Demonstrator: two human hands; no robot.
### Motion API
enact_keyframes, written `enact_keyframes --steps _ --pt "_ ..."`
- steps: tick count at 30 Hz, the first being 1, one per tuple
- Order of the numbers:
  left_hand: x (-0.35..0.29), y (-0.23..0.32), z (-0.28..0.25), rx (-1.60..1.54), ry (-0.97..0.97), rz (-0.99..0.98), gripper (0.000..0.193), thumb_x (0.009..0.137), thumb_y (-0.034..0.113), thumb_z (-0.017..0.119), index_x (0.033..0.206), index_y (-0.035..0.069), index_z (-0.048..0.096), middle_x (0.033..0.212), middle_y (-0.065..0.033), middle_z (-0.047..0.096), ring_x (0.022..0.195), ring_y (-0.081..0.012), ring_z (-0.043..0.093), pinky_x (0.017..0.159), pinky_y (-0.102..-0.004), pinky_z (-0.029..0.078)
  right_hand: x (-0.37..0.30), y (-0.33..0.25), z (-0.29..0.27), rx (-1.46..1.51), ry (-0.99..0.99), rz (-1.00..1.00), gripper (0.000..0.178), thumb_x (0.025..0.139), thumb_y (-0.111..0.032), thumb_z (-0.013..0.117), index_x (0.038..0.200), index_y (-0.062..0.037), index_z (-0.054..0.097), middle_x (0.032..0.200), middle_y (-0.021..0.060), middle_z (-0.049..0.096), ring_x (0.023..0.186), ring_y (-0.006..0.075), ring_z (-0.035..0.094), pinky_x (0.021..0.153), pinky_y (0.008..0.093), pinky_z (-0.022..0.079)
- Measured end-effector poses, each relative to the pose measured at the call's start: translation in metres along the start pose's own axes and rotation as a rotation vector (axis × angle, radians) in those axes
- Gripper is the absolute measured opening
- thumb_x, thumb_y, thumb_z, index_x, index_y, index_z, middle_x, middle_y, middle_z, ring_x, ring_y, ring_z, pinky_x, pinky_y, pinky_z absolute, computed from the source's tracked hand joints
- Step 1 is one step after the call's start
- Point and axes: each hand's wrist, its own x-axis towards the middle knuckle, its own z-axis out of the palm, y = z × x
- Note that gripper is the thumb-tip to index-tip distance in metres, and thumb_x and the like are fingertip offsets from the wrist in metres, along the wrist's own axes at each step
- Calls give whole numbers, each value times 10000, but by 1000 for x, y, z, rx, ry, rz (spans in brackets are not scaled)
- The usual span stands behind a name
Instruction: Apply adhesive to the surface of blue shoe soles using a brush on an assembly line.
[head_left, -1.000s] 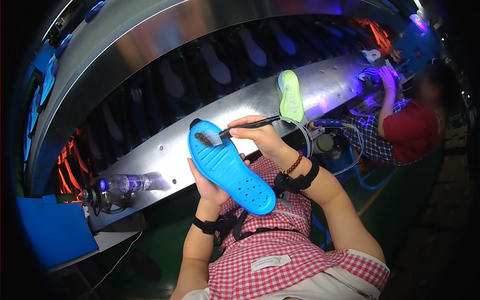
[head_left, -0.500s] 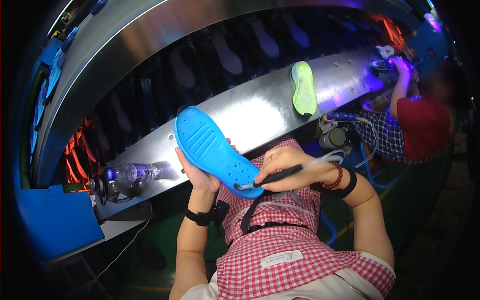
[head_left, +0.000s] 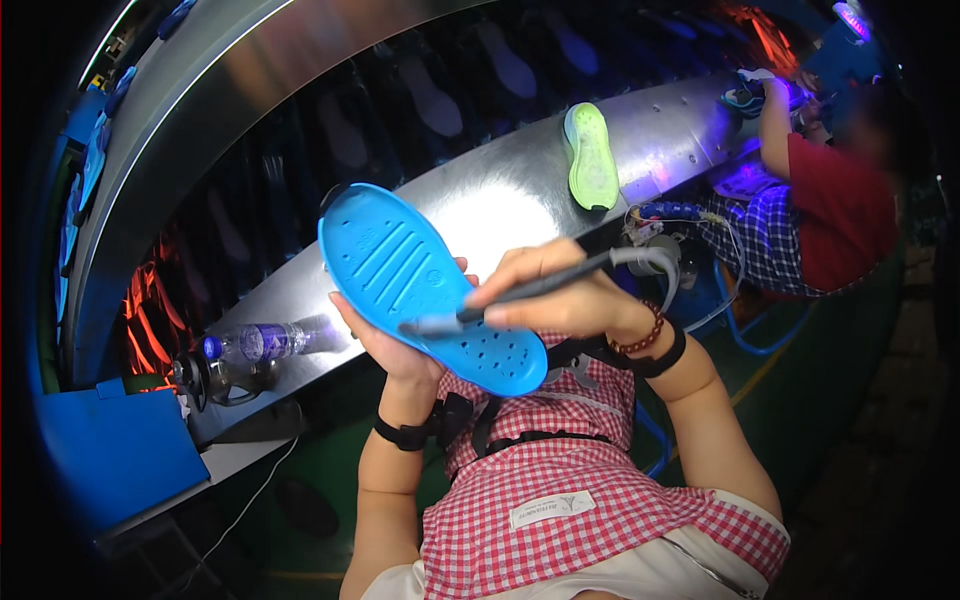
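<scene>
A blue shoe sole (head_left: 400,262), with ridges at one end and small holes at the other, lies tilted across my left hand (head_left: 392,350), which grips it from below and along its edge. Closed around the dark handle of a brush (head_left: 540,287) is my right hand (head_left: 570,300). A pale tube runs from the handle's rear end past my wrist. The brush tip, blurred by motion, is over the middle of the sole; whether it touches cannot be told. Beyond, a yellow-green shoe sole (head_left: 592,160) lies on the metal ledge.
A curved metal ledge (head_left: 500,180) runs before me, with dark machinery bearing sole shapes behind it. At left stand a plastic bottle (head_left: 262,343) and a blue box (head_left: 125,455). A co-worker in a red top (head_left: 840,215) sits at right, near a lidded container (head_left: 655,255).
The brush has moved from the holed end of the sole to its middle. My left hand and the sole have shifted slightly left and up in view.
</scene>
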Motion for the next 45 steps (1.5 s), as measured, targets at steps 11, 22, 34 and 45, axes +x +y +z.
enact_keyframes --steps 11,22,34,45 --pt "11 27 -5 -248 -115 233 886 731 782 277 1253 81 423 1042 -245 557 862 -372 588 751 -492 488 -19 1 5 -115 -258 -523 220 671 -16 714 887 -14 670 870 95 668 788 192 617 706 279 492" --pt "12 45 -2 -182 -185 295 900 720 779 320 1287 83 394 1061 -237 548 864 -370 586 756 -488 483 -20 5 -19 69 -237 -353 239 680 7 707 915 -15 670 903 105 660 816 169 620 723 256 488" --pt "11 54 12 -132 -136 170 896 755 761 269 1328 76 343 1172 -247 498 984 -394 549 838 -516 449 -14 31 -5 461 -124 -121 184 779 13 622 962 38 611 962 139 633 887 182 611 811 270 486" --pt "-7 38 -21 79 -315 -224 623 872 402 445 1308 -25 321 1187 -185 513 1031 -262 556 890 -364 454 -15 -7 -10 148 -533 -218 217 692 -12 704 903 8 657 899 149 659 828 223 644 731 275 508"
